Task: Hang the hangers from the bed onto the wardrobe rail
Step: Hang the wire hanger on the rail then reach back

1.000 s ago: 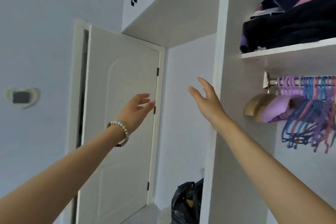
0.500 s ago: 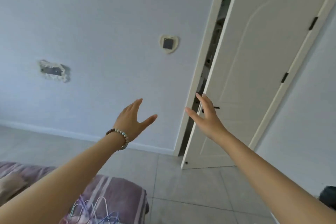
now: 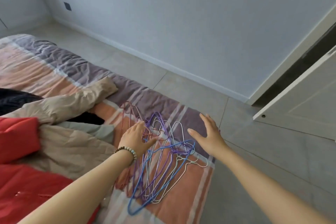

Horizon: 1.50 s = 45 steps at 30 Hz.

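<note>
A loose pile of thin wire hangers (image 3: 160, 165), blue, purple, white and pink, lies on the striped bedsheet (image 3: 183, 203) near the bed's corner. My left hand (image 3: 135, 138), with a bead bracelet on the wrist, hovers over the pile's left side, fingers spread, holding nothing. My right hand (image 3: 209, 136) is spread open just right of the pile, above the bed's edge, also holding nothing. The wardrobe and its rail are out of view.
A beige quilt (image 3: 72, 102), a red blanket (image 3: 16, 138) and dark cloth (image 3: 12, 98) lie on the bed to the left. Grey tiled floor (image 3: 263, 160) runs to the right, with a white door (image 3: 305, 103) ajar at the far right.
My view has swung from the wardrobe, past the door and wall, down to the bed. Both hands have dropped from mid-air to just over the hanger pile, still holding nothing.
</note>
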Available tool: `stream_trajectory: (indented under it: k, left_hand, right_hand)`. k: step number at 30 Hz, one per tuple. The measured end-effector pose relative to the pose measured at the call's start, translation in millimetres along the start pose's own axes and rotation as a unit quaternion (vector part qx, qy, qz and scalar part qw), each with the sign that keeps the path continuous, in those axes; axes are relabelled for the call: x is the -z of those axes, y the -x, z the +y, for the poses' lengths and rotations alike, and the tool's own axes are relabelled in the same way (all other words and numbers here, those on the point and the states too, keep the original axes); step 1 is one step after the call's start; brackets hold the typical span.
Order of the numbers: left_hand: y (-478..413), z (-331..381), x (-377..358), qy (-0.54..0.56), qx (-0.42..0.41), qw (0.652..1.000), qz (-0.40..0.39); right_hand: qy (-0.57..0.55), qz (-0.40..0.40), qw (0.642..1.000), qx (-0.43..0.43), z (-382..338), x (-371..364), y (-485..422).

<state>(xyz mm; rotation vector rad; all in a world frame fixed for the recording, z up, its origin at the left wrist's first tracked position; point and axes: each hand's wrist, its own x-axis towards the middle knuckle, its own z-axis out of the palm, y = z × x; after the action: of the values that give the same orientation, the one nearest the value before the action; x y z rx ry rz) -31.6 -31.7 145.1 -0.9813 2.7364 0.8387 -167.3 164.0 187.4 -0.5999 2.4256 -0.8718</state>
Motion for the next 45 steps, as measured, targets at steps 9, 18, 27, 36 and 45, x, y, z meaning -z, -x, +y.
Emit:
stream_trajectory:
  k: [9,18,27,36,45]
  left_hand:
    - [-12,-97,-128,-0.011,0.094,0.989,-0.112]
    - [-15,-118,-193,0.026,0.116,0.976,-0.180]
    - [-22,-117,-199,0.234,0.230,0.929,-0.172]
    - [-18,-101,-202,0.313,0.137,0.931,-0.125]
    - [-14,-57,-218,0.348,0.098,0.916,-0.171]
  right_hand:
    - [-0.107,-0.074,0.978,-0.166,92,-144,-34]
    - [-0.275,-0.050,0.899,-0.336,155,-205,-36]
    - [-0.446,-0.064,0.802,-0.393,151,-211,-50]
    - [-0.520,-0.064,0.746,-0.411,150,-213,-49]
    - [-0.397,-0.017,0.817,-0.418,153,-238,-43]
